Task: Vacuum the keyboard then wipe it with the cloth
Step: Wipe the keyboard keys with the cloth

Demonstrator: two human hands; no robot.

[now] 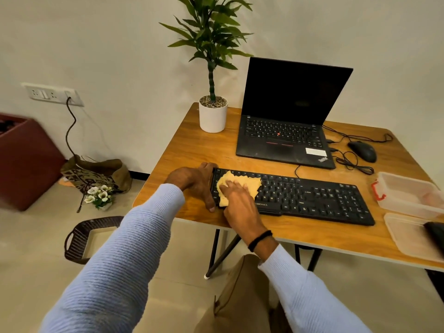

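Yellow cloth (240,182) on left end of black keyboard (312,198), at near edge of the counter (192,145). Pressed flat under right hand (240,203), fingers straight; left hand (199,181) clasps the keyboard's left end. Wiping step, I judge. Next: sweep the cloth rightward along the keys.

The black plastic keyboard (312,198) lies on the wooden table (192,145), before the open black laptop (283,135). The yellow cloth (249,182) lies on its left end.
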